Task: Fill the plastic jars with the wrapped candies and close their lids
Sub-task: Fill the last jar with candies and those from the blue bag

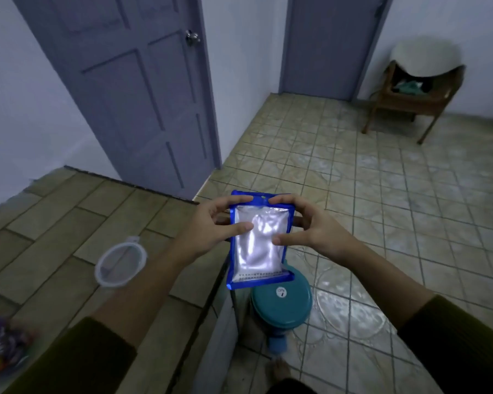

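The left hand (217, 226) and right hand (305, 226) each pinch the blue-edged pouch (258, 251) by its top, upright at the counter's (54, 223) right edge, seemingly to tear it open.

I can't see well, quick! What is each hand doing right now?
Left hand: holding the blue packet by its top left, fingers and thumb pinching it.
Right hand: holding the same packet by its top right.

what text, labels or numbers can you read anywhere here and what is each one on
Nothing reads clearly enough to quote.
blue pouch: rows of small print along its lower edge, too small and blurred to read.
white sticker on the teal round lid: a dark mark, not legible.
wrapped candies: printed wrappers, too blurred to read.
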